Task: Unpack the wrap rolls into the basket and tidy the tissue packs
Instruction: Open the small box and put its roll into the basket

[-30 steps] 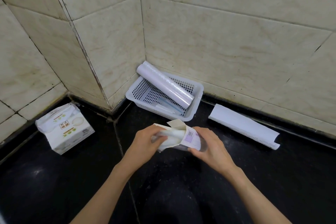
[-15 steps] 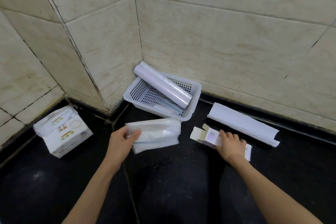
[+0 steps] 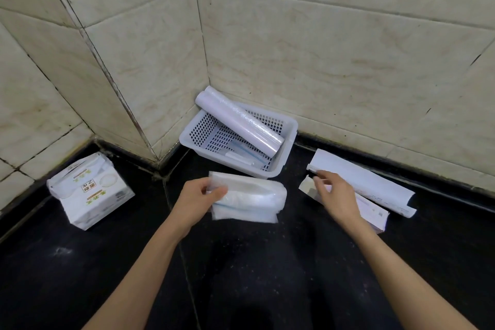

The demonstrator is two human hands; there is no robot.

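Left hand pinching the left end of a soft white plastic-film roll just before the white perforated plastic basket, right hand loosely curled, empty, over a flattened white carton, tissue pack far left.

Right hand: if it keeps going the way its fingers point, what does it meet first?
Probably the long white cardboard box by the wall: the right hand hovers over the small flat carton, fingers aimed up-left at its near end. Depth unclear.

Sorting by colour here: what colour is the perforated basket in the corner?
White, seen in the head view: the basket is plain white plastic.
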